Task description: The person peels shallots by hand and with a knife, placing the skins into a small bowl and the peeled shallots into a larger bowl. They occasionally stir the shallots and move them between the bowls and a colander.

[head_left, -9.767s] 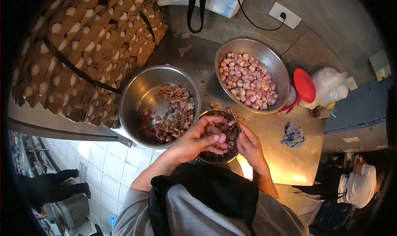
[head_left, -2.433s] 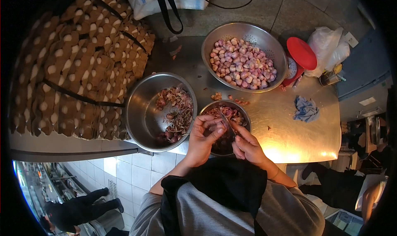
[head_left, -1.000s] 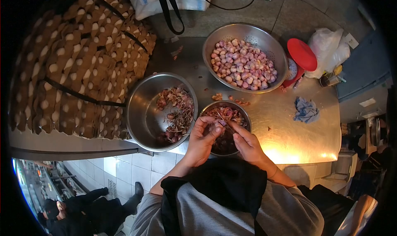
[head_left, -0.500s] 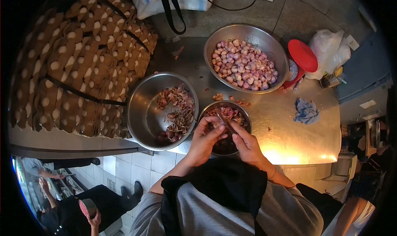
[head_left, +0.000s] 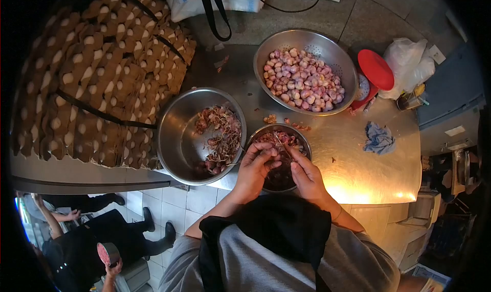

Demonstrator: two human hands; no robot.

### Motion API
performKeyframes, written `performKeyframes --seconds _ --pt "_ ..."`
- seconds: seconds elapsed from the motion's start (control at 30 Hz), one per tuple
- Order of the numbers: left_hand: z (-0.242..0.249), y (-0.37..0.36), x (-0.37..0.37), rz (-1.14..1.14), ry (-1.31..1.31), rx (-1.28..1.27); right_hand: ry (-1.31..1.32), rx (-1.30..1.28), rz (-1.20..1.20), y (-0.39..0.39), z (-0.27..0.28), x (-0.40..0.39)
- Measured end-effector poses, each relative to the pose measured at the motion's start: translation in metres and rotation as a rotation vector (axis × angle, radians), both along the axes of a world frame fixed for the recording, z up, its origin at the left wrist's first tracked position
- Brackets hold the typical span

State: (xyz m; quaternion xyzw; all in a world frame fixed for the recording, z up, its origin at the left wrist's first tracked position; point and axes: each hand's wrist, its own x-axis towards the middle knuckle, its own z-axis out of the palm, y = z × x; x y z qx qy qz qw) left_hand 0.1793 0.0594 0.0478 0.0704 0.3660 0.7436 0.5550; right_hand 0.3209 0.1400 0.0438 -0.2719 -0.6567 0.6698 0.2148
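Over a small metal bowl (head_left: 308, 148) holding reddish skins, my two hands are close together. My right hand (head_left: 307, 175) is closed around a small knife (head_left: 280, 139), its thin blade pointing up and left. My left hand (head_left: 254, 170) has its fingers curled in a pinch on what looks like a shallot, mostly hidden by the fingertips. To the left, a larger steel bowl (head_left: 171, 156) contains unpeeled shallots (head_left: 212, 166) and dry skins with roots. Behind the small bowl, a perforated colander (head_left: 337, 51) is heaped with peeled pink shallots (head_left: 304, 80).
Stacked egg trays (head_left: 102, 82) fill the left side. A red scale (head_left: 376, 69), a plastic bag (head_left: 406, 62) and a crumpled blue cloth (head_left: 379, 137) lie to the right on the steel table (head_left: 353, 174). At lower left, another person (head_left: 102, 236) holds a round container (head_left: 108, 253).
My hands have drawn slightly apart, and the knife blade has shifted a little. At lower left, the person with the container has moved. An arm at lower right has mostly left view.
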Motion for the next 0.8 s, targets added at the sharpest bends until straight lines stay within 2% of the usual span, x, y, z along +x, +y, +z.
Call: performKeyframes --seconds 0.07,0.13,0.17,0.33,0.4,0.5,0.57,0.7,0.8 --pt "0.006 0.003 0.005 0.067 0.098 -0.020 -0.040 -0.266 0.054 0.000 0.009 0.002" --pt "0.008 0.004 0.007 0.103 0.170 -0.016 -0.055 -0.393 0.101 -0.001 0.020 0.002" --pt "0.006 0.004 0.006 0.105 0.194 -0.003 -0.048 -0.369 0.109 -0.003 0.023 0.000" --pt "0.006 0.001 0.008 0.122 0.400 -0.016 -0.005 0.071 0.097 -0.003 0.007 -0.002" --pt "0.006 0.002 0.009 0.156 0.578 -0.057 -0.018 0.040 0.078 -0.004 0.006 -0.002" --pt "0.009 0.001 0.011 0.154 0.619 -0.048 -0.003 0.005 0.065 -0.004 0.007 -0.002" --pt "0.004 0.002 0.011 0.158 0.585 -0.026 0.015 -0.054 0.058 -0.002 0.006 -0.002" --pt "0.007 0.003 0.012 0.138 0.468 0.063 0.085 -0.339 0.047 0.002 0.006 -0.001" --pt "0.007 0.002 0.011 0.083 0.397 0.034 0.123 -0.352 0.028 0.001 0.013 -0.004"
